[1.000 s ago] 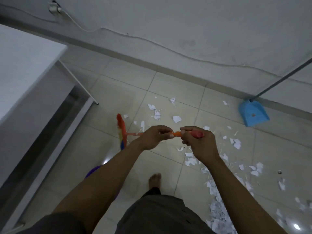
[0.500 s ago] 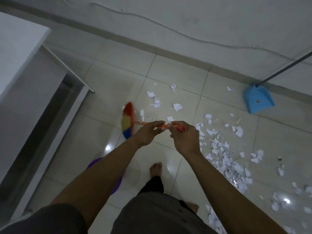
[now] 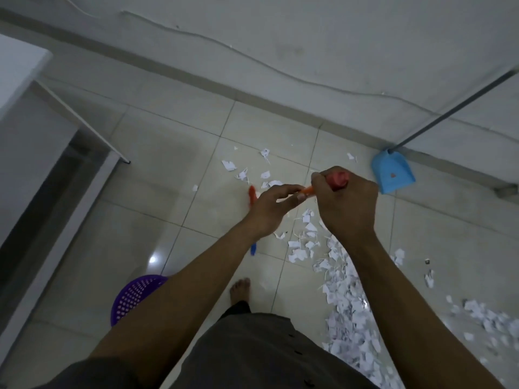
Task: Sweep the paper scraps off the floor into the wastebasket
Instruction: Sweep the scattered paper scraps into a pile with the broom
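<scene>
Paper scraps (image 3: pixel 348 304): white, torn, on the tiled floor (image 3: pixel 157 192). The densest band runs from under the right forearm to the lower right edge. Looser bits lie ahead of the hands, toward the wall (image 3: pixel 337 37).

Wastebasket (image 3: pixel 134 296): purple, perforated, standing on the floor at lower left. It is partly hidden by the left forearm and well apart from the scraps.

Broom (image 3: pixel 307 189): orange handle with a red end cap. The head is seen edge-on, with red and blue bristles showing above and below the left wrist.

Right hand (image 3: pixel 345 203): fingers curled tight round the capped end of the handle.

Left hand (image 3: pixel 272 211): just beside the right hand, lower on the handle, fingers closed on the orange shaft.

Dustpan (image 3: pixel 393 175): blue, with a long grey handle, propped at the wall base to the right of the hands.

A bare foot (image 3: pixel 240 289) stands between wastebasket and scrap band. A white table (image 3: pixel 19 60) sits at the left edge.
</scene>
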